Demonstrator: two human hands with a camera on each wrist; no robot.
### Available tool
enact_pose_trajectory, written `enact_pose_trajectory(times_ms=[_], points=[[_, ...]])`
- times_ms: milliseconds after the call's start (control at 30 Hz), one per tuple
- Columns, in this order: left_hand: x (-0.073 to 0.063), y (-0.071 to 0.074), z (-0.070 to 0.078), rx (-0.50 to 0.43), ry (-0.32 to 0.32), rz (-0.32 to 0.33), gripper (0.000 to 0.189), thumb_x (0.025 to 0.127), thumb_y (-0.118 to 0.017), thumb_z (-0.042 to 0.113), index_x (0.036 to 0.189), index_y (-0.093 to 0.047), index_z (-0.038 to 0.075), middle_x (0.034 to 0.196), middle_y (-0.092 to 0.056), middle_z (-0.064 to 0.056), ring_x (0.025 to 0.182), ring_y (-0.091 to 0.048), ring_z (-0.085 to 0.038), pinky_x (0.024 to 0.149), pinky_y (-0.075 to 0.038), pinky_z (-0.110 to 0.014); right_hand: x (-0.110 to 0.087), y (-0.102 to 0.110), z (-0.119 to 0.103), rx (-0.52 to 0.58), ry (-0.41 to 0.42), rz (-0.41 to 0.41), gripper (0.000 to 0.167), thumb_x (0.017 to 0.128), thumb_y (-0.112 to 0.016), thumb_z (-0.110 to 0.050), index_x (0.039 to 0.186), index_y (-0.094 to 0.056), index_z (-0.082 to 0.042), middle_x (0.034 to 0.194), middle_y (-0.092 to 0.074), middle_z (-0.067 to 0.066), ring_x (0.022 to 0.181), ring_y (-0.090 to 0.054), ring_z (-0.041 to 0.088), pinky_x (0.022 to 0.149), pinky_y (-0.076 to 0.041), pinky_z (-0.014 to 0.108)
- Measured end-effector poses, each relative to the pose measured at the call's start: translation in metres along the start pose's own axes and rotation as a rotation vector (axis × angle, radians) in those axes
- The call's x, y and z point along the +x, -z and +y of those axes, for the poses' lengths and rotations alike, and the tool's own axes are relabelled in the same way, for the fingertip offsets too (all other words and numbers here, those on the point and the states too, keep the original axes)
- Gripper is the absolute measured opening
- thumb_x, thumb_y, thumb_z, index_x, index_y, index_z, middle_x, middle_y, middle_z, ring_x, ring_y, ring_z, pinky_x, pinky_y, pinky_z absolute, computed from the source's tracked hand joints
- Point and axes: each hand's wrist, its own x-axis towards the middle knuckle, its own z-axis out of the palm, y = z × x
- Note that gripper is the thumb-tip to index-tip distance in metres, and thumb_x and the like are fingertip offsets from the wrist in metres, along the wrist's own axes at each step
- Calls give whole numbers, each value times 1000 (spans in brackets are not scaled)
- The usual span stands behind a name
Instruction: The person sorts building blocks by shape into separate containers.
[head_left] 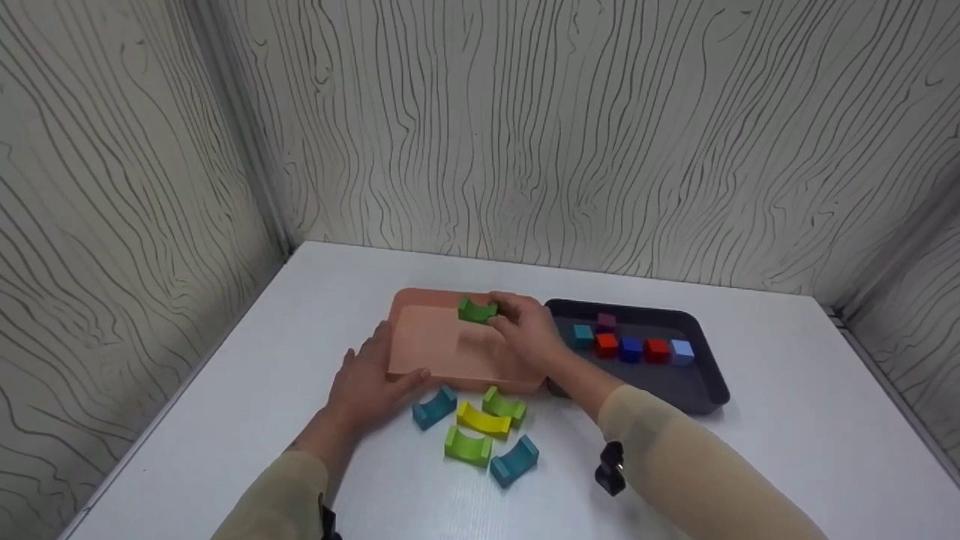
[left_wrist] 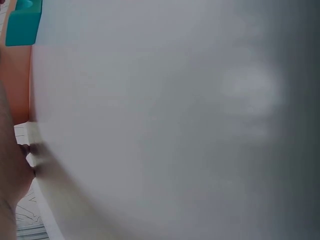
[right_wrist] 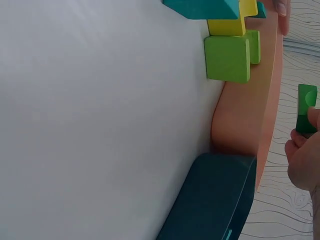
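Observation:
A dark green arch-shaped block (head_left: 474, 310) is pinched between the thumb and fingers of my right hand (head_left: 529, 334), raised above the pink tray (head_left: 424, 341). In the right wrist view the same green block (right_wrist: 305, 107) shows at the right edge. My left hand (head_left: 367, 386) rests at the tray's front left corner, fingers along the left side and thumb stretched along the front rim. Just in front of the tray lie a yellow arch block (head_left: 484, 422), two lime green ones (head_left: 467, 448) and two teal ones (head_left: 515, 462).
To the right, a dark tray (head_left: 637, 379) adjoins the pink one and holds several small cubes, among them a red cube (head_left: 657, 350) and a light blue cube (head_left: 682, 352). Wood-patterned panels (head_left: 525, 135) enclose the white table (head_left: 225, 375) at the back and sides.

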Motion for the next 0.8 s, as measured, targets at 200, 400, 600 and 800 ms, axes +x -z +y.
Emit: enact_pose_trajectory(times_ms=[200,400,600,800], points=[[0,1,2,40,16,-7,117,90,-65,76,172,-11,13,175,-25,-9,160,-23,-35,129,-9,-61,11,-8,0,-12,33,0,43,104,-66,-6,148,-62,-4,143,-66,13,129,-64,23,110,-51,41],[0,1,0,17,16,-11,118,88,-66,78,172,-13,15,175,-26,-7,161,-24,-34,128,-7,-62,18,-16,-1,-9,-84,-25,47,106,-66,-14,152,-59,-12,147,-65,3,133,-61,19,111,-50,38],[0,0,-2,3,-8,4,116,88,-67,77,172,-16,14,174,-28,-7,160,-26,-34,127,-9,-65,32,-28,-1,38,-42,-91,47,107,-63,-9,154,-54,-5,147,-63,12,131,-61,25,111,-51,41],[1,0,-2,-4,-13,8,116,88,-68,77,172,-16,16,174,-29,-7,159,-27,-35,127,-8,-66,30,-42,-11,247,-252,-176,46,110,-61,-26,155,-55,-28,154,-57,-6,140,-50,18,124,-33,53]])
